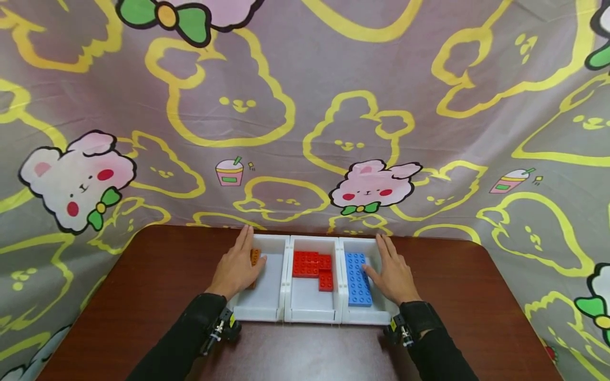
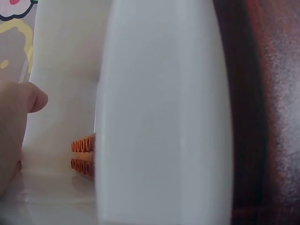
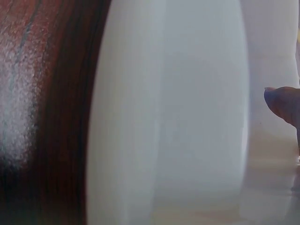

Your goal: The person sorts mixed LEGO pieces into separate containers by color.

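Two hands resting flat across a row of three white plastic bins on the dark wooden bench.

The left hand is lying open, fingers straight, over the left bin, touching the orange studded brick. The middle bin is holding red studded bricks. The right hand is lying open over the right bin, its thumb touching the long blue studded plate, which is running lengthwise away from the person just to that hand's left.

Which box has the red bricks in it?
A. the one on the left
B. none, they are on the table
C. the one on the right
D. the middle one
D: the red bricks lie in the middle white bin, between the bin with the orange bricks by the left hand and the bin with the blue bricks by the right hand.
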A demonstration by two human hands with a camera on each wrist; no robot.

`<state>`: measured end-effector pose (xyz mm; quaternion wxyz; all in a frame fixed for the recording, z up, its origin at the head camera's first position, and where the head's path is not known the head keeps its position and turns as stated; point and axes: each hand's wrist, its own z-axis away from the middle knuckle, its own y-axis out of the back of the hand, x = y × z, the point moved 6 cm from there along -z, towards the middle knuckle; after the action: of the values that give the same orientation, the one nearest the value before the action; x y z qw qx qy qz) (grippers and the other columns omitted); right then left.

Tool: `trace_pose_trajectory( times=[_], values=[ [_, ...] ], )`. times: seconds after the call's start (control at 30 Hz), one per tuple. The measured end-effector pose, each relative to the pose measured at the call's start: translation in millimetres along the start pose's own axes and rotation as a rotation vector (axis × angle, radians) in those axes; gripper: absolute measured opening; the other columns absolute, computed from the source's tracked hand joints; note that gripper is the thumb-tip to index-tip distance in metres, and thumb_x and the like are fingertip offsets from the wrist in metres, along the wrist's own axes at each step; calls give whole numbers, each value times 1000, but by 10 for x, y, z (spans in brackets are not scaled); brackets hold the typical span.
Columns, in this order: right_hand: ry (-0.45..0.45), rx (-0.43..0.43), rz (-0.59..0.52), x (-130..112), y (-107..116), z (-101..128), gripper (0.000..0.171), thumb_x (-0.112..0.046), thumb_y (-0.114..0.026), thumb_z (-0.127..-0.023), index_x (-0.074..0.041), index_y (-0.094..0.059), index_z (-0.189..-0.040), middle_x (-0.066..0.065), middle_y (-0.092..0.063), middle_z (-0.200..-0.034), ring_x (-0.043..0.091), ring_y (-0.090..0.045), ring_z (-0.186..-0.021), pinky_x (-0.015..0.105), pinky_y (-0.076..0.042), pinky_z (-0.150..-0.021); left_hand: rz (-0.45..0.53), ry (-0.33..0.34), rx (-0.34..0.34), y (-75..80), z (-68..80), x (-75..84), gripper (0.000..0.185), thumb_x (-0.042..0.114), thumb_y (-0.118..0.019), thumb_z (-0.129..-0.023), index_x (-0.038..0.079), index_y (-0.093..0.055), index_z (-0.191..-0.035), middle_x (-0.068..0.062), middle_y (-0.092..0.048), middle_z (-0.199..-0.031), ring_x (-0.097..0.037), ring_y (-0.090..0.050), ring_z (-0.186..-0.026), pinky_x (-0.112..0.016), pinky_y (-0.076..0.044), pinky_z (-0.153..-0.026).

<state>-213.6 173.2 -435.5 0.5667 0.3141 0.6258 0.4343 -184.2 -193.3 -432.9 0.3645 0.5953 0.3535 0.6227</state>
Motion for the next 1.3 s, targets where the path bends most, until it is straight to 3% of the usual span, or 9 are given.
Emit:
trace_pose_trajectory(
  times=[0.23, 0.53, 1.1, 1.3],
  values=[
    [0, 1, -15, -27, -3, 87, 91, -32, -72, -98, -6, -17, -166, 24, -17, -170, 60, -43, -137, 78, -32, -108, 28, -17, 34, 10, 115, -9, 87, 35, -62, -102, 1, -14, -166, -20, -11, -174, -53, -51, -135, -69, -40, -109],
    [-18, 0, -6, -58, -25, 201, 92, -32, -73, -98, -7, -17, -166, 24, -19, -170, 59, -44, -136, 79, -33, -107, 32, -5, 10, -19, 208, -45, 88, 36, -61, -103, 4, -9, -167, -17, -8, -175, -51, -45, -142, -73, -34, -112],
    [10, 10, -1, -3, -5, 51, 91, -31, -72, -99, -5, -16, -165, 25, -17, -170, 59, -45, -134, 78, -36, -106, 51, -23, 18, 5, 59, -20, 86, 32, -61, -103, 3, -11, -166, -18, -9, -174, -52, -51, -136, -70, -36, -112],
    [-2, 2, 3, 14, -13, -14, 91, -32, -71, -99, -7, -14, -166, 24, -15, -171, 58, -44, -135, 77, -36, -106, 45, -18, 3, 10, 3, -20, 84, 33, -58, -105, 4, -10, -167, -18, -8, -174, -52, -45, -141, -70, -34, -114]
  ],
)
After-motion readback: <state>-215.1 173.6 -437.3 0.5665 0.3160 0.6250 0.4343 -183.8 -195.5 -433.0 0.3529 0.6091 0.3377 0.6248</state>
